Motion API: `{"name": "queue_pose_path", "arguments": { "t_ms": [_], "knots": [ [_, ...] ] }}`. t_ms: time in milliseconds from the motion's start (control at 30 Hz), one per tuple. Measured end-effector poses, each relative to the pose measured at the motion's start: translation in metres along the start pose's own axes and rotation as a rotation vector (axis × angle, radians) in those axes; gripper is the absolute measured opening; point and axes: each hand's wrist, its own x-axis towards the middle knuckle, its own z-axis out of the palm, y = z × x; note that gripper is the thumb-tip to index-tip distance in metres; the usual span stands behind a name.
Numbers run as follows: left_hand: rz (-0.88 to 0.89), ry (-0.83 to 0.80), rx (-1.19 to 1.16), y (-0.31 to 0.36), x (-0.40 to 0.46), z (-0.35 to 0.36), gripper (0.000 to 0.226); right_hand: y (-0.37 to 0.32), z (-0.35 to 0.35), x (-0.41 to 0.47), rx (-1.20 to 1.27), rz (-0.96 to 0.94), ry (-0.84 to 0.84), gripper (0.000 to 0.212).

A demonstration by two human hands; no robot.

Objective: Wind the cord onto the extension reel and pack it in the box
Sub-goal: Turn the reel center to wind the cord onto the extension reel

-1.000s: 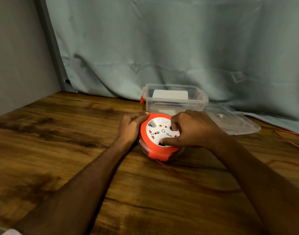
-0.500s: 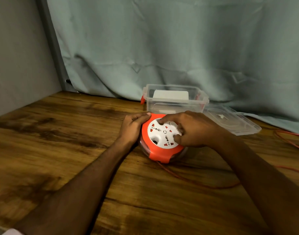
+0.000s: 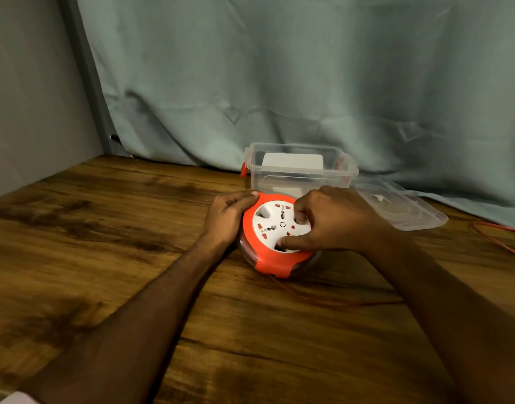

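The white socket face has rotated since a second ago, so winding is under way. Right hand (image 3: 335, 220), fingers curled into its recesses, turns the extension reel (image 3: 275, 243) on the tabletop (image 3: 104, 243); left hand (image 3: 227, 218) grips the rim. Orange cord (image 3: 323, 300) trails loose; the open box (image 3: 301, 173) waits just behind.

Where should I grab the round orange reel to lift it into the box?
Probably by the orange rim, one hand from each side, like the left hand does now. The reel lies flat and round, so its sides are free. Loose cord trails in front.

Orange-rimmed white reel (image 3: 275, 259), thin orange cord (image 3: 323, 300), clear red-latched box (image 3: 301, 177), dark-streaked brown table (image 3: 104, 228), grey-green curtain (image 3: 279, 83).
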Motion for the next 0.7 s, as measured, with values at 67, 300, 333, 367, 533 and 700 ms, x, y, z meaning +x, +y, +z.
{"name": "queue_pose_path", "arguments": {
  "t_ms": [67, 300, 333, 367, 533, 700],
  "knots": [
    [0.012, -0.01, 0.007, -0.001, 0.0, 0.0, 0.018, -0.005, 0.002, 0.001, 0.009, 0.0, 0.02, 0.071],
    [0.031, -0.032, 0.031, 0.004, -0.003, 0.0, 0.021, -0.018, 0.004, 0.001, 0.044, 0.003, 0.037, 0.073],
    [0.032, -0.025, 0.026, 0.004, -0.003, 0.0, 0.021, -0.017, 0.003, 0.001, 0.045, 0.004, 0.035, 0.072],
    [0.034, -0.02, 0.022, 0.004, -0.003, 0.0, 0.021, -0.016, 0.001, 0.001, 0.053, 0.007, 0.038, 0.067],
    [0.032, -0.031, 0.028, 0.004, -0.003, 0.0, 0.019, -0.005, -0.014, -0.002, 0.19, -0.024, -0.047, 0.032],
    [0.041, -0.045, 0.071, 0.004, -0.004, 0.0, 0.021, 0.003, -0.011, -0.001, 0.237, -0.055, -0.192, 0.067]
  ]
}}
